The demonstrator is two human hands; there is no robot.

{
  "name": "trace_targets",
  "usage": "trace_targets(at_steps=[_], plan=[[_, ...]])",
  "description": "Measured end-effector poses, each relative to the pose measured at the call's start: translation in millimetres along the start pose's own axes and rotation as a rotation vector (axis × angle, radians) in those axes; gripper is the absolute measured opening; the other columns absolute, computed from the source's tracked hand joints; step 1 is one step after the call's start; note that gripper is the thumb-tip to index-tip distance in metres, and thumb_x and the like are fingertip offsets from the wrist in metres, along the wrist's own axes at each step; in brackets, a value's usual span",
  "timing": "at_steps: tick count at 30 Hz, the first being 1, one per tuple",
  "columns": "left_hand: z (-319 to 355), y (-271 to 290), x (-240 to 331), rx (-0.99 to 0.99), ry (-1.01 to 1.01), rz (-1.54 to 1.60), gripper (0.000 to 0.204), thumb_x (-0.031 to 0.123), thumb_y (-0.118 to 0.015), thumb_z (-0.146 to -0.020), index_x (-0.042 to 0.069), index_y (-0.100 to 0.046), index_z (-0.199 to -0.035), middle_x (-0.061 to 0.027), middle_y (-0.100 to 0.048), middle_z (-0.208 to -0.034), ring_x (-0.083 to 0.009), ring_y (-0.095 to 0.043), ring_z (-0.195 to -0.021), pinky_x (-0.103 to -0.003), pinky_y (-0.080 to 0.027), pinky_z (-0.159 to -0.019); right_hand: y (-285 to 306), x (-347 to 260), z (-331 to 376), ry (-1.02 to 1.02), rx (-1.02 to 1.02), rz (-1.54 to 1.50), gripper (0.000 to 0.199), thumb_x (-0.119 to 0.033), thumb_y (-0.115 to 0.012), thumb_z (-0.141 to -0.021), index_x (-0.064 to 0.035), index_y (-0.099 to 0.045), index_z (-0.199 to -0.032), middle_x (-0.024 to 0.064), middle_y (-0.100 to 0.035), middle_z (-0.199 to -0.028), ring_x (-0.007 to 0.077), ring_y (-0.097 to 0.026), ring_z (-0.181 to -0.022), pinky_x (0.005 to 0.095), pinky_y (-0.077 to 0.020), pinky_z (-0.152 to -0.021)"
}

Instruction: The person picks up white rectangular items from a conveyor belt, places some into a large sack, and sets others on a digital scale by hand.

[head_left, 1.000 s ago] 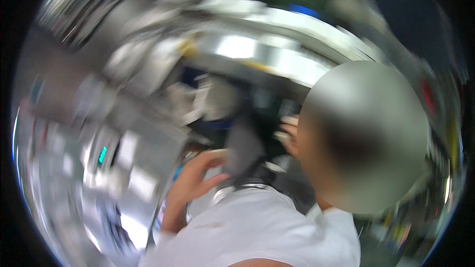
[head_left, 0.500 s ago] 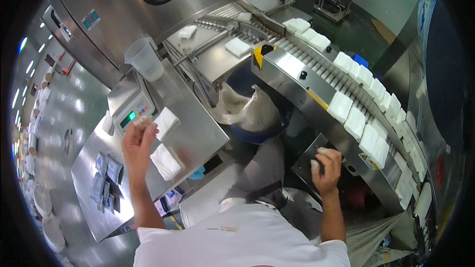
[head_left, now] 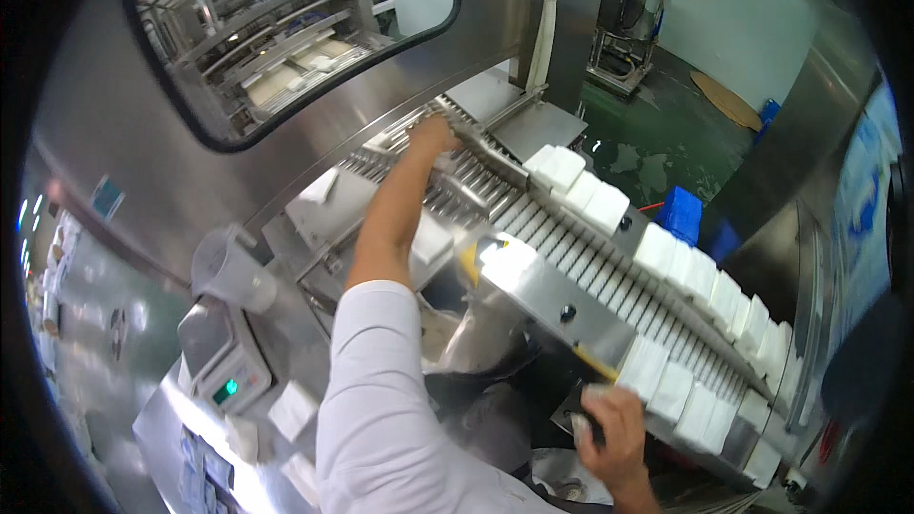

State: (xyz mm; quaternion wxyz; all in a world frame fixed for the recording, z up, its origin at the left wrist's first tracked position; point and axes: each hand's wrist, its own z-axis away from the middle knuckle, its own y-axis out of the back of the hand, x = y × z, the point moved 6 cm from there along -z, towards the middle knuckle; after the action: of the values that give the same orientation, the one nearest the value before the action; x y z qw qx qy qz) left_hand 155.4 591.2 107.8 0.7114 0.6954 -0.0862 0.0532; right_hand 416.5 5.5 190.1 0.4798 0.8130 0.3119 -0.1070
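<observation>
My left arm stretches forward over the roller conveyor [head_left: 571, 257]. At its far end my left hand [head_left: 433, 136] is down at the rollers, close to a small white piece [head_left: 386, 141]; its fingers are blurred and partly hidden. My right hand [head_left: 614, 438] hovers by the conveyor's near side, next to a row of folded white pads [head_left: 671, 390]. Its fingers curl loosely, with a gap to the thumb and nothing visible in it. Another white pad [head_left: 431, 240] lies on the steel side plate beside my left forearm, and a further white piece [head_left: 320, 187] lies to its left.
More white pads [head_left: 700, 271] line the conveyor's far rail, with a blue object [head_left: 681, 214] behind. At left, a steel table carries a scale [head_left: 224, 362], a clear plastic jug [head_left: 233, 271], white pads [head_left: 292, 409] and blue packets [head_left: 203, 471]. A lined bin [head_left: 486, 333] stands below the conveyor.
My left hand has gone from beside the scale forward and right to the conveyor's far end. My view has shifted toward the machine. My right hand stays near the conveyor, loosely curled.
</observation>
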Motion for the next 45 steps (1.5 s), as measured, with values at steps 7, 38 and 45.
trace_targets(at_steps=[7, 38, 45], plan=[[-118, -70, -23, -0.14, -0.048, -0.056, 0.066, 0.037, -0.086, -0.07, 0.003, -0.072, -0.125, -0.0206, -0.07, -0.132, -0.0394, -0.068, -0.12, -0.046, -0.054, -0.101, -21, 33, -64, -0.369, -0.111, -0.029, 0.03, -0.001, -0.075, -0.087, 0.0004, -0.068, -0.116, 0.021, -0.067, -0.12, 0.0423, -0.064, -0.11, 0.0487, -0.052, -0.097], [554, -2, 304, -0.775, -0.491, 1.634, 0.05, -0.001, -0.056, -0.096, 0.0, -0.041, -0.144, -0.0143, -0.057, -0.135, -0.0214, -0.061, -0.117, -0.036, -0.055, -0.099, 62, 26, 105, -0.313, 0.696, -0.102, 0.061, -0.003, -0.084, -0.083, 0.0017, -0.053, -0.136, 0.0192, -0.057, -0.133, 0.0315, -0.06, -0.122, 0.0398, -0.05, -0.104], [656, -18, 363, -0.941, -0.929, 1.803, 0.059, 0.018, -0.062, -0.101, 0.0, -0.037, -0.151, -0.0206, -0.054, -0.145, -0.0291, -0.058, -0.13, -0.043, -0.047, -0.111, 124, 16, 224, -0.488, 0.917, -0.415, 0.052, -0.008, -0.073, -0.095, 0.0025, -0.054, -0.142, 0.0145, -0.061, -0.134, 0.0233, -0.061, -0.121, 0.0371, -0.0483, -0.104]])
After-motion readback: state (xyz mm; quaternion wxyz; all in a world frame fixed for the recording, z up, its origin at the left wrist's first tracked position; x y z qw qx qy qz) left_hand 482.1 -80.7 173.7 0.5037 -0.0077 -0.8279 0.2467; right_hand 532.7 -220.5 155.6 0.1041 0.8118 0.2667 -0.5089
